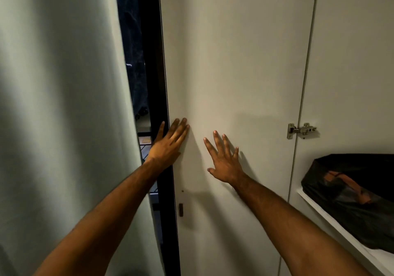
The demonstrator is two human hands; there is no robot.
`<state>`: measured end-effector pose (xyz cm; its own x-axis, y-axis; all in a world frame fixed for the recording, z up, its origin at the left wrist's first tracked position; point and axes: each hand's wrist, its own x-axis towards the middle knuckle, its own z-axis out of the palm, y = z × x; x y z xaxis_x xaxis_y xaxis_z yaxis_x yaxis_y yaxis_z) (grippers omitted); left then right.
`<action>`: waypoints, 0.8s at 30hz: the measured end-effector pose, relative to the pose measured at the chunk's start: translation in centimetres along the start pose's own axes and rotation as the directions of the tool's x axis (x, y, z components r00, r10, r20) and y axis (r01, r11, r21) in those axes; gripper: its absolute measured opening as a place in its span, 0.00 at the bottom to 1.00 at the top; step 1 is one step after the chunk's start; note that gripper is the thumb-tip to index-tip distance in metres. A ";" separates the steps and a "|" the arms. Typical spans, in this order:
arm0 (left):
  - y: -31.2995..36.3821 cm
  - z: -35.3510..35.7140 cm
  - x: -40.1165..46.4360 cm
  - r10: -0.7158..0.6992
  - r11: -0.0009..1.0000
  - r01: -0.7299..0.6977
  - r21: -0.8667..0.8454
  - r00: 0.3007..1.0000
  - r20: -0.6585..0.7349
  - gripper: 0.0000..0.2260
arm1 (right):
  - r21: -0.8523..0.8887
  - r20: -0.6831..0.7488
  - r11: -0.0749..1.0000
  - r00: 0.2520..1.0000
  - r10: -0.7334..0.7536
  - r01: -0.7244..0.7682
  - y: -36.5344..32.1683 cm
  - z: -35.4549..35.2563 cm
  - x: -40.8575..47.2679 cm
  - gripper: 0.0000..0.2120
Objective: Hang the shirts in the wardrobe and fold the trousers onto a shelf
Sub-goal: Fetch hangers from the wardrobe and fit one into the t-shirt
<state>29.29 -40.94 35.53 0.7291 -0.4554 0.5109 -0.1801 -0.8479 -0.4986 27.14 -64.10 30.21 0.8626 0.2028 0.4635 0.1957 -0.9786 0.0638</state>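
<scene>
two hands (168, 145), two doors (234, 73), one hinge (301, 129), one black bag (351, 199).

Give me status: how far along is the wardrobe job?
Done: dark blue clothing hangs inside the narrow gap, but whether it is one of the task's shirts cannot be told. In hand: both palms lie flat on the white door, left hand at its edge, right hand further in; neither holds a garment. Left: no folded trousers visible. A black bag sits on the shelf at right.
</scene>
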 end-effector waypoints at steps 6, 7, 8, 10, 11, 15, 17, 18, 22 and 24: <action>0.8 0.2 0.0 -0.004 1.000 0.004 -0.021 1.000 -0.027 0.40 | -0.006 0.022 1.000 1.000 0.022 -0.022 0.8 0.1 -0.5 0.52; 0.9 0.1 -0.1 -0.002 0.999 0.001 -0.036 1.000 -0.027 0.39 | -0.010 0.023 1.000 1.000 0.018 -0.018 0.9 0.0 -0.8 0.52; 1.2 0.2 -0.1 0.005 0.998 -0.008 -0.062 0.999 -0.038 0.38 | -0.019 0.019 1.000 1.000 0.010 -0.010 1.2 -0.2 -1.3 0.51; 2.5 0.6 -0.2 0.034 0.993 -0.044 -0.107 0.995 -0.098 0.37 | -0.040 -0.002 0.999 1.000 -0.005 0.005 2.2 -0.9 -2.8 0.52; 3.8 0.8 -0.1 0.055 0.990 -0.073 -0.118 0.988 -0.143 0.37 | -0.053 -0.011 0.999 1.000 0.002 -0.002 3.2 -1.3 -3.8 0.52; 11.4 0.3 1.7 0.165 0.954 -0.212 -0.212 0.962 -0.219 0.35 | -0.117 -0.032 0.989 0.996 0.089 -0.092 8.6 -3.5 -9.1 0.50; 16.2 -0.8 2.8 0.218 0.925 -0.281 -0.257 0.944 -0.246 0.34 | -0.172 -0.029 0.975 0.990 0.136 -0.139 11.7 -4.7 -12.4 0.49; 18.9 -1.7 3.4 0.252 0.904 -0.325 -0.279 0.930 -0.268 0.34 | -0.215 -0.035 0.962 0.986 0.166 -0.169 13.4 -5.5 -14.6 0.48; 29.7 -6.4 4.8 0.358 0.768 -0.499 -0.401 0.854 -0.377 0.33 | -0.379 -0.061 0.868 0.944 0.323 -0.321 20.0 -8.6 -24.4 0.48; 35.7 -9.6 4.8 0.396 0.650 -0.579 -0.492 0.811 -0.430 0.31 | -0.404 -0.041 0.798 0.880 0.473 -0.447 23.1 -10.7 -30.5 0.49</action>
<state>19.99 -76.03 26.88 0.2361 -0.8222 0.5180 -0.8641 -0.4215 -0.2751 0.35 -93.23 26.96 0.8326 -0.2857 0.4745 -0.4182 -0.8860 0.2004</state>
